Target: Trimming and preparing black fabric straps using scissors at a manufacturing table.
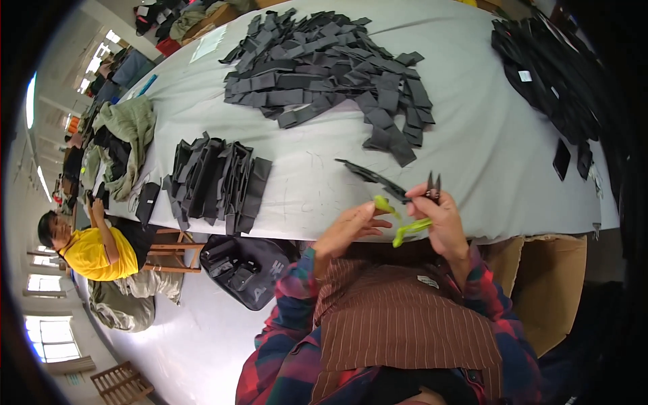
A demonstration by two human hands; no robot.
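My left hand pinches one end of a bright yellow-green strip at the table's front edge. In my right hand is a pair of small dark thread snips, blades pointing away from me. The yellow-green strip also runs to the fingers of that hand. A narrow dark fabric strip lies at a slant on the table, its near end by my right fingertips; whether they touch it I cannot tell.
A large heap of dark grey fabric pieces covers the table's far middle. A stacked bundle stands left. Black garments and a phone lie right. A cardboard box and a black bag flank me; a person in yellow sits left.
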